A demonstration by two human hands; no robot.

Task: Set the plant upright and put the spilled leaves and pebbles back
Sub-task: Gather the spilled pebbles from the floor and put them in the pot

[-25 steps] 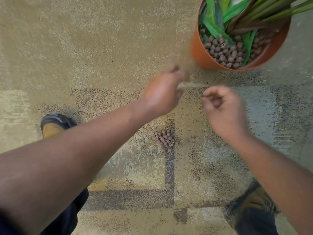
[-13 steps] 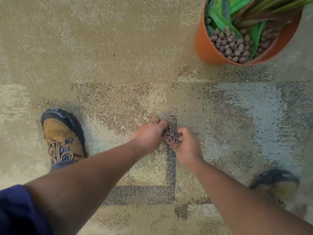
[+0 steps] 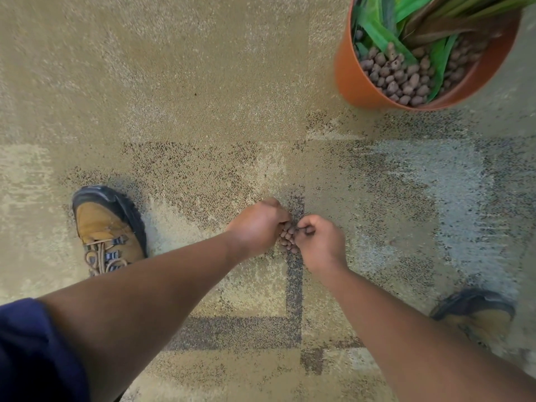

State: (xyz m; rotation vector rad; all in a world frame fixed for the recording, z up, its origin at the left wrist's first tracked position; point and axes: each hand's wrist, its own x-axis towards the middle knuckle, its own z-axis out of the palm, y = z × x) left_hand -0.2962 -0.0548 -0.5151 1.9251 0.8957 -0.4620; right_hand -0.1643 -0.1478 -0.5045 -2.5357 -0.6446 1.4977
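An orange plant pot (image 3: 352, 82) stands upright on the carpet at the top right, holding green leaves (image 3: 385, 36) and brown clay pebbles (image 3: 403, 79). A small heap of spilled pebbles (image 3: 287, 236) lies on the carpet in the middle. My left hand (image 3: 256, 227) and my right hand (image 3: 319, 242) are down on either side of the heap, fingers curled inward around the pebbles and pressing them together. Most of the heap is hidden between the two hands.
Patterned tan and grey carpet (image 3: 188, 97) covers the whole floor. My left boot (image 3: 107, 230) stands at the left and my right boot (image 3: 478, 317) at the lower right.
Both hands came down from near the pot to the pebble heap and have closed in tighter around it. The view shifted slightly.
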